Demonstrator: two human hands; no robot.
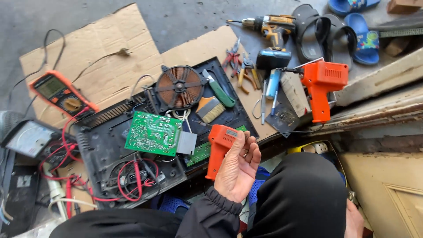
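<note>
Even soft daylight, no hard shadows or glare; sharp center, slight wide-angle bend at edges.

We note a grey concrete floor (185, 17) carrying flattened cardboard (110, 66). On the cardboard lie an orange multimeter (61, 93), an open black cooker base (110, 145), pliers (240, 66) and an orange soldering gun (323, 86). Directly on the floor: a cordless drill (271, 26), black sandals (326, 35) and blue sandals (359, 31).

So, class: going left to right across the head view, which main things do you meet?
Orange multimeter → green circuit board → copper coil → orange tool in the left hand → orange soldering gun → blue sandal.
</note>
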